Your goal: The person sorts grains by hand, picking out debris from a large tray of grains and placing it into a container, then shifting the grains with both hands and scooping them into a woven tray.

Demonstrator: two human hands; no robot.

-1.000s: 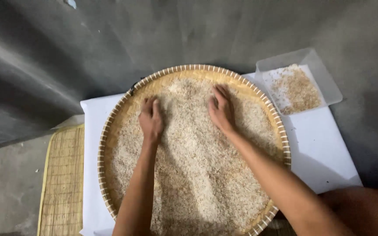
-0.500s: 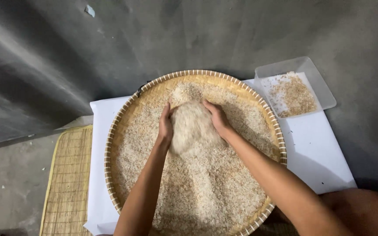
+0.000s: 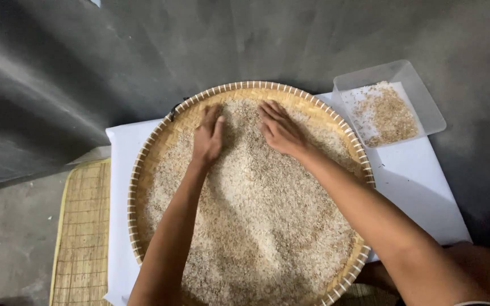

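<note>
Woven tray holds grain. Left hand and right hand lie flat, apart, near 12 o'clock; the earlier cupped mound appears spread out.

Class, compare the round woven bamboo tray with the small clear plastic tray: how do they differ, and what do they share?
The round woven bamboo tray is large and heaped with pale grain; the small clear plastic tray is rectangular and holds only a thin brownish scatter. Both hands, left hand and right hand, rest in the bamboo tray, none in the plastic one. Both sit on the white sheet.
</note>
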